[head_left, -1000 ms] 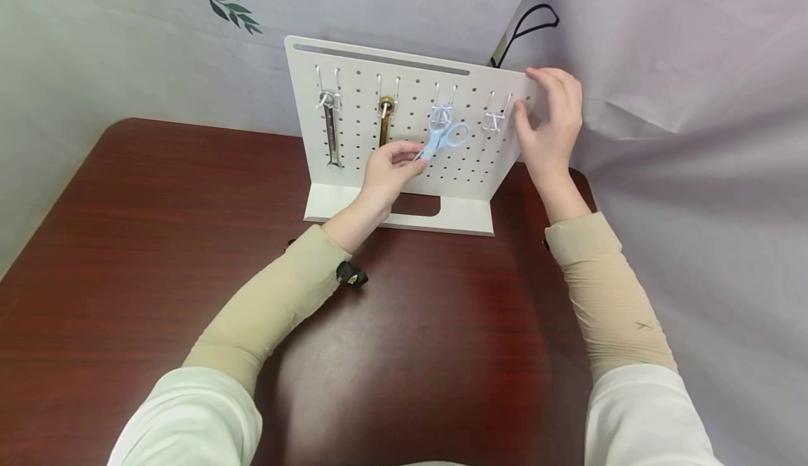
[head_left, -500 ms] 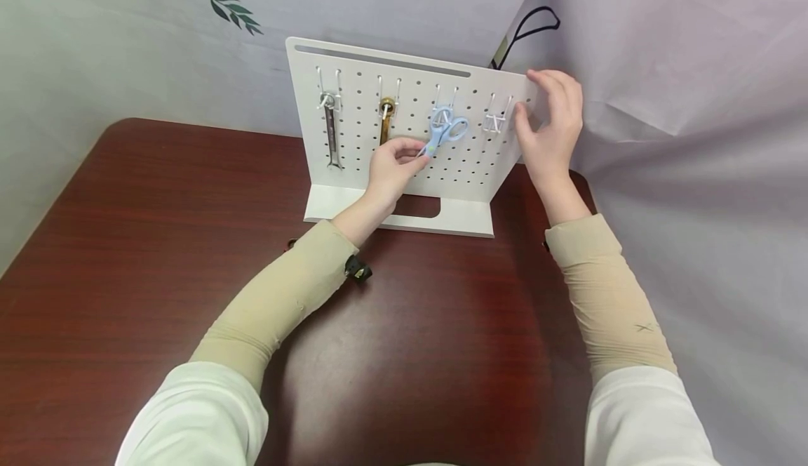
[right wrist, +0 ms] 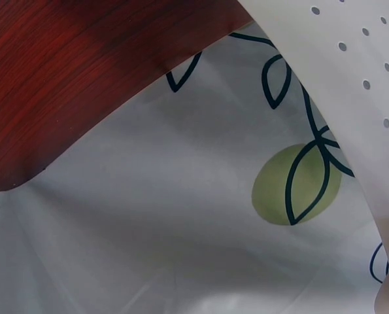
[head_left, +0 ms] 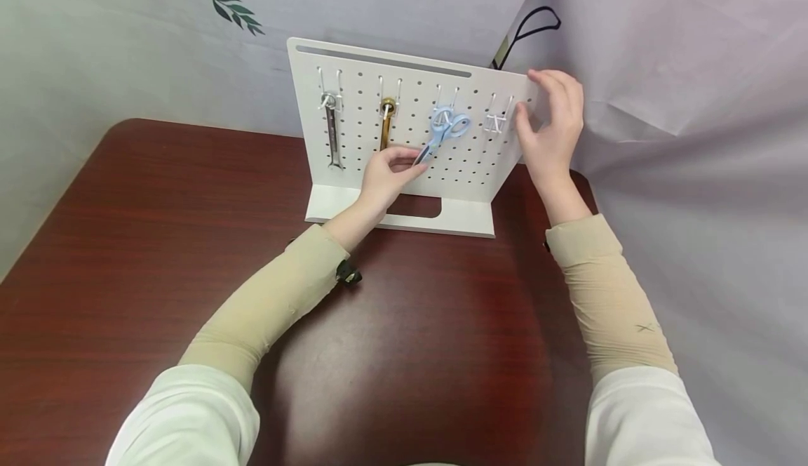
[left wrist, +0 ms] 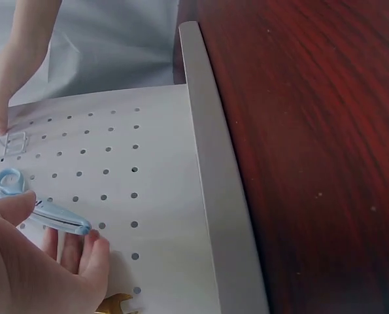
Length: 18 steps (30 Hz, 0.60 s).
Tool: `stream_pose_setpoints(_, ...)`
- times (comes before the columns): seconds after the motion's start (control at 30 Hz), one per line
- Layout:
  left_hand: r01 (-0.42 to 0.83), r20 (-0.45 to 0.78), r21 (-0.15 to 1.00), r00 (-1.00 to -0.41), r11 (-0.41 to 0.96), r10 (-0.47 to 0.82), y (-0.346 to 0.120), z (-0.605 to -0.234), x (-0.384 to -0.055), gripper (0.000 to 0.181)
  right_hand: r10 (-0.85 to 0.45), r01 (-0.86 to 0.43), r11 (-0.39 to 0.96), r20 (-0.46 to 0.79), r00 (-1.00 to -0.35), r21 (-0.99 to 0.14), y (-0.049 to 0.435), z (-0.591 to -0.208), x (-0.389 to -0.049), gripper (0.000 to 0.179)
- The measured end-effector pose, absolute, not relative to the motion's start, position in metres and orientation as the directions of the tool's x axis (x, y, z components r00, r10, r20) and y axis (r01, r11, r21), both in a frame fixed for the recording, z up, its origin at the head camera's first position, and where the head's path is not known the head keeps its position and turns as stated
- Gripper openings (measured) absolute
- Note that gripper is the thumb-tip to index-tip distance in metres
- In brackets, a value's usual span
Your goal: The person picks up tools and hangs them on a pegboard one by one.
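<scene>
In the head view, light-blue scissors (head_left: pixel 437 139) slant before a white pegboard (head_left: pixel 369 132), at 1 o'clock from centre. The left hand (head_left: pixel 383 178) pinches their blades between thumb and fingers; one handle loop overlaps a wire hook (head_left: pixel 456 95), though whether it is threaded on cannot be told. They look light, stiff and smooth, and might pivot open; holding both blades near the joint should steady them. The right hand (head_left: pixel 552 122), at 3 o'clock from them, grips the pegboard's edge with bent fingers. A gold-coloured wrench (head_left: pixel 385 132) hangs close by at 9 o'clock; the worktop (head_left: pixel 410 325) offers room towards 6 o'clock.
</scene>
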<state>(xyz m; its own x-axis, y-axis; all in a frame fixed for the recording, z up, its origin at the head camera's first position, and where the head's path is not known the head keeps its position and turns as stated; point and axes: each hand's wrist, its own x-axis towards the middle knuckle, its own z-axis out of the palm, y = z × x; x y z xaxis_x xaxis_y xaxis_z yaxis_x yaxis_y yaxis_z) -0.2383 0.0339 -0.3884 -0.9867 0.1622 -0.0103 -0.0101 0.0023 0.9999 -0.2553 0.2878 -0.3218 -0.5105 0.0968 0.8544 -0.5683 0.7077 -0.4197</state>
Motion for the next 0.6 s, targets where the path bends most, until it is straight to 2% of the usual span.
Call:
stream_pose_setpoints(0.17,-0.046,-0.041,0.999,-0.98,-0.022,0.197,0.025,-0.394,-0.235,0.037,0.098,-0.57,0.706,0.856,-0.508,-0.419,0.287,-0.322,-0.256,0.033)
stream_pose_setpoints(0.6,-0.055,-0.083,0.993,-0.952,0.103,0.293,-0.009,-0.39,-0.215,0.039,0.096,-0.571,0.705,0.855,-0.51,-0.42,0.284,-0.321,-0.258,0.034)
